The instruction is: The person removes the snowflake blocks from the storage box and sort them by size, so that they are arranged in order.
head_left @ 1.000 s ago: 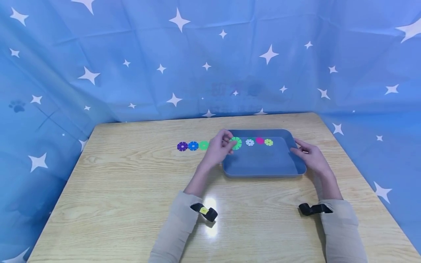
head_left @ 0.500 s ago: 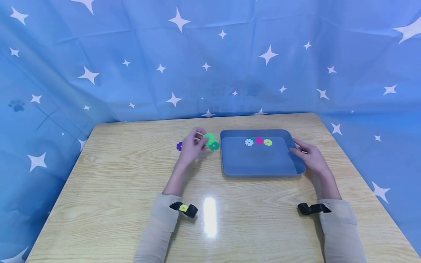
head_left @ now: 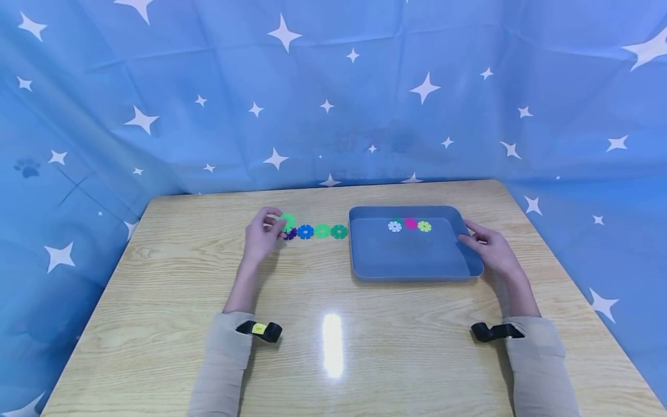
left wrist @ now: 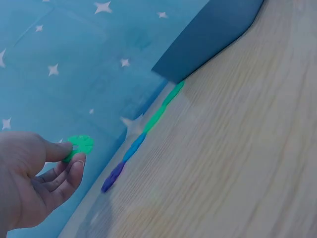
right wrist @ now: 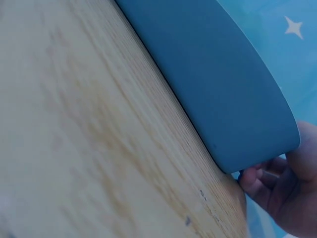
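My left hand [head_left: 261,233] pinches a bright green notched plastic disc [left wrist: 81,144] between thumb and fingers. In the head view it hovers over the left end of a row of discs on the table. That row runs purple [head_left: 291,234], blue [head_left: 305,231], light green [head_left: 322,231] and dark green [head_left: 340,231], up to the tray's left side. The purple disc is partly hidden. With its thumb inside the rim and fingers outside, my right hand [head_left: 492,249] grips the right wall of a blue-grey tray [head_left: 417,255].
Inside the tray lie a white disc [head_left: 395,226], a pink disc [head_left: 410,223] and a yellow disc [head_left: 424,226], with a dark green disc [head_left: 398,220] partly covered. A starred blue curtain [head_left: 312,69] hangs behind the wooden table [head_left: 172,289].
My left hand has carried the bright green disc leftward from above the tray to the row's purple end. My right hand stays on the tray.
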`<action>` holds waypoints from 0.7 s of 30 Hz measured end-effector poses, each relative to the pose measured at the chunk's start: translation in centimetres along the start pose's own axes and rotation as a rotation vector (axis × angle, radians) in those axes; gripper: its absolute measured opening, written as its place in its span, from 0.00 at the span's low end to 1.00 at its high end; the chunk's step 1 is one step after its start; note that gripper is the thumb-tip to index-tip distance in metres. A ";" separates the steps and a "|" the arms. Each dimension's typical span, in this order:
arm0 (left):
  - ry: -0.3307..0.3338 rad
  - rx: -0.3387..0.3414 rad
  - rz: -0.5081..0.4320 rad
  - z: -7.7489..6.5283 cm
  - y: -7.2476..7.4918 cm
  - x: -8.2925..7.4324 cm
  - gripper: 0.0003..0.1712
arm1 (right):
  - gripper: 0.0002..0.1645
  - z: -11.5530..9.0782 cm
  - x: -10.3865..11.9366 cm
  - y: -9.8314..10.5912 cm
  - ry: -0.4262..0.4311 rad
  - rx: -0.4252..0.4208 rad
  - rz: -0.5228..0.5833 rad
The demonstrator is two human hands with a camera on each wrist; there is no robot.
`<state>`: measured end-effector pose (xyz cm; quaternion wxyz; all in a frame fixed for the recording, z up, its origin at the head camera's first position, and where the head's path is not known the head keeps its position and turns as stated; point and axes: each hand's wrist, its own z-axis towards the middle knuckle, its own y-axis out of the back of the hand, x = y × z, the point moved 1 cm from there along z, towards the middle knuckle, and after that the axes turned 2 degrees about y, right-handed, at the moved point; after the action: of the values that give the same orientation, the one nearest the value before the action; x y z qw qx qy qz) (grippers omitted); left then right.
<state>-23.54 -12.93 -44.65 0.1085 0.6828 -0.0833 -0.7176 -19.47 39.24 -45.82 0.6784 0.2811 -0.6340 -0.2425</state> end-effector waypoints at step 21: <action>0.122 -0.069 0.098 0.1 3.1 3.1 0.15 | 0.38 0.0 0.0 -0.1 -0.018 0.002 -0.006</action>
<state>-23.68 -16.73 -46.84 0.1721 0.7160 -0.0851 -0.6711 -19.49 39.19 -45.89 0.6715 0.2815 -0.6396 -0.2467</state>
